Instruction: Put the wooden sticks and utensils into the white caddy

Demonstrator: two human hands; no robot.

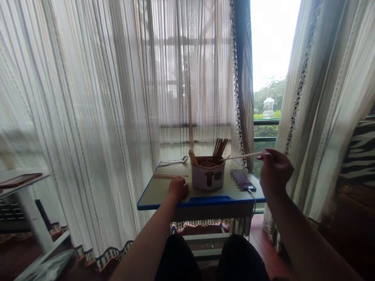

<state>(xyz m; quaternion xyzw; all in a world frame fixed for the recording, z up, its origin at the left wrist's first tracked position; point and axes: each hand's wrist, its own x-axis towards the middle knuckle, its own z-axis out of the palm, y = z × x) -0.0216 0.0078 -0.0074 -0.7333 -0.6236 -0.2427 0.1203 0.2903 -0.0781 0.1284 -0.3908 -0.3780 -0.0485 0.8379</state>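
Observation:
My right hand (275, 171) is raised beyond the table's right side, its fingers closed on the end of a pale chopstick (243, 157). The chopstick slants down to the left, and its far end reaches the rim of a white utensil box (207, 179). Brown sticks (219, 148) stand upright in the back right of that box, and lighter wooden utensils (193, 157) lean at its left. My left hand (178, 188) rests on the tabletop left of the box, fingers curled, with nothing visible in them. Just behind it lie several thin chopsticks (166, 176).
The small table (149, 195) has a blue edge. A metal slotted ladle (184, 159) lies at its back left. A phone (243, 180) with a white cable lies right of the box. Long striped curtains (102, 117) hang behind, and another table (29, 180) stands at far left.

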